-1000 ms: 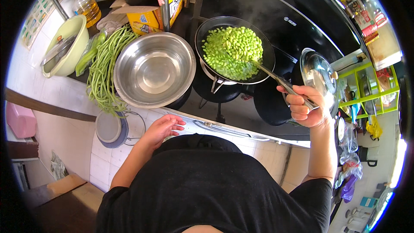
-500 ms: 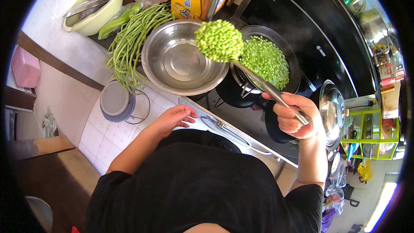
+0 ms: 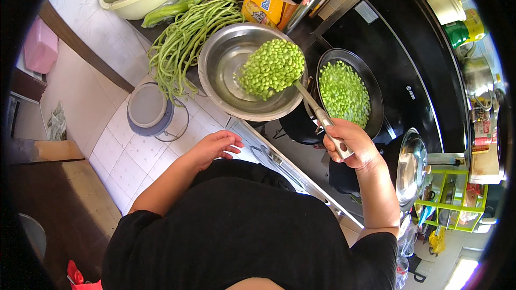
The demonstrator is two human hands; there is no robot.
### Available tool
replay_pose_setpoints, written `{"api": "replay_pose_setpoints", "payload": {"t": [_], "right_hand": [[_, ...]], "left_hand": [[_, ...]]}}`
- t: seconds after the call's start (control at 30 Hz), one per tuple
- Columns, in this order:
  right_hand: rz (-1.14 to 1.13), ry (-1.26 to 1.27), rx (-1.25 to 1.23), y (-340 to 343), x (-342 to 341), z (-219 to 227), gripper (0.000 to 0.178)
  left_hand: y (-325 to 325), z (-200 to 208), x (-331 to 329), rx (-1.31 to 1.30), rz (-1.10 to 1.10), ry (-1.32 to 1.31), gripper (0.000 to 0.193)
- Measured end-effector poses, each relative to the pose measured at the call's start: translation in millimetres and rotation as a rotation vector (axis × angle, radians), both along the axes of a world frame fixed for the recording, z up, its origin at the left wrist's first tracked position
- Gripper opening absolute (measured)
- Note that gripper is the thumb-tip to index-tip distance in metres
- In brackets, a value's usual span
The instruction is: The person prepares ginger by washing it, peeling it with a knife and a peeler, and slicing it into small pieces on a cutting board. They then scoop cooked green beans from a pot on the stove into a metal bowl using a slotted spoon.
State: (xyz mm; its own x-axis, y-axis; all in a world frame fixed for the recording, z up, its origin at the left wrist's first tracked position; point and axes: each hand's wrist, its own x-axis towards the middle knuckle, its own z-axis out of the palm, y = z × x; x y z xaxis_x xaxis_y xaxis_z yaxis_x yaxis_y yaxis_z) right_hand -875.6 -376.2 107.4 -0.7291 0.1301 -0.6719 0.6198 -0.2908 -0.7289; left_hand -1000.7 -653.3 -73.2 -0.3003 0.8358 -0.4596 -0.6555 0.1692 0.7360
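Observation:
My right hand (image 3: 353,142) is wrapped round the handle of a metal ladle (image 3: 312,99), whose bowl is hidden beneath a heap of shelled green beans (image 3: 275,64). That heap is over the right half of a wide stainless steel basin (image 3: 221,67). Beans at its lower left edge look loose; whether they are falling into the basin I cannot tell. More green beans (image 3: 344,92) sit in cloudy liquid in a dark wok (image 3: 377,99) on the stove, right of the basin. Nothing is in my left hand (image 3: 217,145), its fingers loosely curled and apart in front of my body.
Long green beans (image 3: 185,40) lie left of the basin, beside a bagged green vegetable (image 3: 174,8) and a pale green tub (image 3: 121,2). A yellow box (image 3: 266,5) stands behind. Right of the wok is a glass lid (image 3: 411,169). A lidded bucket (image 3: 149,108) is on the floor.
My right hand has brought the heaped ladle leftward from the basin's right rim to over its inside. The view has shifted a little. My left hand stays nearly still.

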Motion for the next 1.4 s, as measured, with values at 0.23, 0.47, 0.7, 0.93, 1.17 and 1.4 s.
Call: {"api": "replay_pose_setpoints", "payload": {"t": [0.23, 0.47, 0.7, 0.93, 1.17, 1.4], "right_hand": [[-0.017, 0.033, 0.323, -3, -2, 0, 0.012], [0.093, 0.140, 0.765, -1, 19, -19, 0.040], [-0.284, 0.358, 0.504, 29, 69, -21, 0.044], [-0.313, -0.106, 1.136, 87, 133, -29, 0.044], [-0.259, -0.320, 1.298, 119, 155, -47, 0.049], [-0.331, -0.162, 0.631, 117, 145, -33, 0.047]], "left_hand": [[8, 1, -3, 0.000, -0.042, 0.002, 0.031], [27, 10, 1, -0.022, -0.108, 0.023, 0.032], [42, 14, 4, -0.064, -0.128, 0.046, 0.028], [60, 21, 11, -0.107, -0.178, 0.063, 0.026], [73, 22, 12, -0.084, -0.222, 0.054, 0.023], [76, 18, 14, -0.064, -0.229, 0.035, 0.022]]}}
